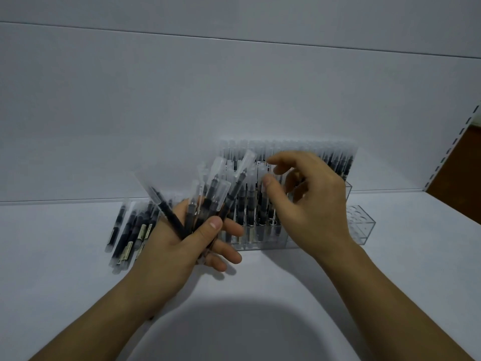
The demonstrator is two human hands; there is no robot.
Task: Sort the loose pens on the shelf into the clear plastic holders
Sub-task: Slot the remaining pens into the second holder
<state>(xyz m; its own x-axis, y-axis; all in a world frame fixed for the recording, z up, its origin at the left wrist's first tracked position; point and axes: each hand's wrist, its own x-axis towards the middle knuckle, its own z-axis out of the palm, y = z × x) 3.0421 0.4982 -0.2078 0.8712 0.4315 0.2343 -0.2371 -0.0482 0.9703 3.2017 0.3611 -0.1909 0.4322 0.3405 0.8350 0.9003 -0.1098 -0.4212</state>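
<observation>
My left hand (182, 243) grips a fanned bunch of black pens with clear caps (213, 194), tips up. My right hand (309, 201) hovers over the clear plastic holders (260, 230), fingers loosely spread and holding nothing, thumb and forefinger close to the caps of pens standing in the front row. A back row of upright pens (333, 155) shows behind the hand. Several loose pens (130, 230) lie in a pile on the white shelf (65, 269), left of my left hand.
A clear holder with open round holes (361, 225) stands at the right end of the row. The shelf's white back wall (182, 113) rises just behind the holders. A slotted upright (453, 144) marks the right side.
</observation>
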